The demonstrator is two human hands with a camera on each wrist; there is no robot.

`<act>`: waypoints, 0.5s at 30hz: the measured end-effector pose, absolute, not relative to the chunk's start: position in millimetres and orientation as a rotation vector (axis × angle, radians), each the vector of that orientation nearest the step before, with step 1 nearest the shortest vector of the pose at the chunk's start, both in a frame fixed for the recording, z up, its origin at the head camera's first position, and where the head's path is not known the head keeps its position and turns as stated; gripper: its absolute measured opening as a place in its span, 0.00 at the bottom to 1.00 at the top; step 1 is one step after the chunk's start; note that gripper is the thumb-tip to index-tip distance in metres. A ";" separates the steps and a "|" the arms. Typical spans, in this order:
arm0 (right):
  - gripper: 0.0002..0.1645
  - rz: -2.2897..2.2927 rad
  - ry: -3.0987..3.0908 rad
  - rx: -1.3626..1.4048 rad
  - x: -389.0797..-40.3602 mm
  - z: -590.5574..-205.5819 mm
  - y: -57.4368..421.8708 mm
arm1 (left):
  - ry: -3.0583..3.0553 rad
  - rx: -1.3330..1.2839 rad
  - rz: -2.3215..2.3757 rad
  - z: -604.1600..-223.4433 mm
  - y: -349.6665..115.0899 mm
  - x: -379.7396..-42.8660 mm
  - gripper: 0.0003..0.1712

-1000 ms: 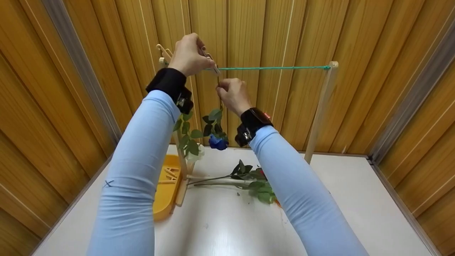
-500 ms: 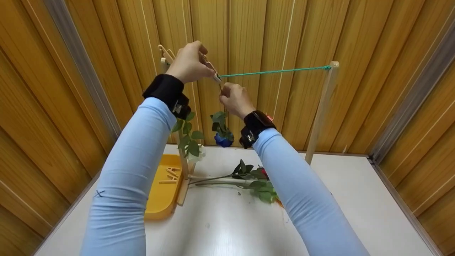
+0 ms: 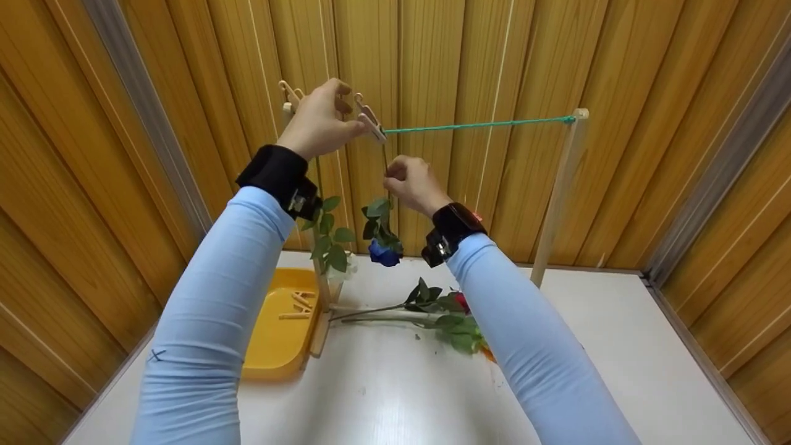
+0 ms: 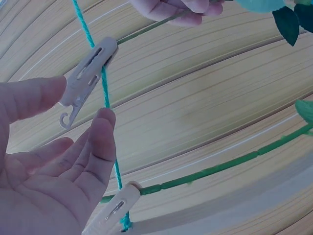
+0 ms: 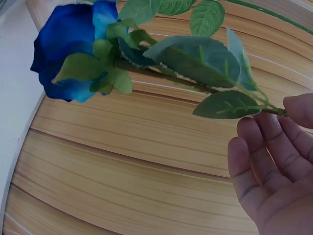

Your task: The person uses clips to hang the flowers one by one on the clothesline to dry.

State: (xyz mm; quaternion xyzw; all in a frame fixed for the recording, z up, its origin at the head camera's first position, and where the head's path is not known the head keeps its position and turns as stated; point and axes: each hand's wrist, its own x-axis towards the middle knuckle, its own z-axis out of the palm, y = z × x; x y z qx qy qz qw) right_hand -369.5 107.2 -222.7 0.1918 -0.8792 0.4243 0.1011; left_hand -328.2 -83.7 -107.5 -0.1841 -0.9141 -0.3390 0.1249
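Note:
A blue rose hangs head down, its stem clamped by a clothespin on the green cord. My left hand is beside that clothespin, the thumb tip at its side and the fingers spread away from it. In the left wrist view the clothespin sits across the cord with the stem end in its jaws. Below it my right hand pinches the rose's stem between thumb and fingers. The right wrist view shows the blue bloom and leaves past the fingertips.
A second clothespin holds a white flower near the left post. The right post carries the cord's other end. A yellow tray holds several clothespins. Flowers with a red bloom and an orange one lie on the table.
My left fingers have come off the clothespin and spread, the hand shifting left and down. My right hand has moved slightly down along with the stem. The cord now sags at the clothespin.

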 end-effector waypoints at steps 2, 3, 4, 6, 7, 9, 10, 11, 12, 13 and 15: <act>0.14 1.274 -2.592 0.575 -367.9 -222.9 110.8 | -2.650 -0.534 -0.995 -109.5 -86.2 -327.1 0.35; 0.15 1.285 -2.587 0.580 -366.7 -222.6 112.8 | -2.641 -0.537 -1.005 -110.6 -87.4 -326.5 0.34; 0.15 1.290 -2.583 0.581 -365.5 -222.1 115.1 | -2.629 -0.545 -1.013 -112.1 -88.5 -325.8 0.33; 0.15 1.291 -2.567 0.594 -362.7 -221.1 119.8 | -2.605 -0.558 -1.026 -115.1 -90.5 -324.0 0.32; 0.15 1.288 -2.557 0.601 -360.9 -220.8 122.4 | -2.588 -0.567 -1.040 -116.8 -91.4 -323.0 0.31; 0.15 1.295 -2.529 0.620 -356.5 -220.4 128.1 | -2.558 -0.586 -1.072 -120.7 -93.7 -320.3 0.30; 0.15 1.295 -2.516 0.630 -354.2 -220.5 131.1 | -2.543 -0.594 -1.087 -122.8 -95.0 -318.7 0.30; 0.15 1.293 -2.501 0.644 -351.7 -221.0 134.2 | -2.529 -0.602 -1.097 -125.2 -96.3 -317.1 0.30; 0.15 1.291 -2.488 0.656 -349.2 -221.8 137.2 | -2.515 -0.609 -1.104 -127.8 -97.8 -315.1 0.29; 0.15 1.289 -2.478 0.666 -346.3 -222.8 140.2 | -2.498 -0.621 -1.108 -130.6 -99.6 -313.0 0.29; 0.15 1.268 -2.464 0.685 -340.6 -225.5 146.0 | -2.469 -0.637 -1.093 -136.8 -103.2 -308.5 0.28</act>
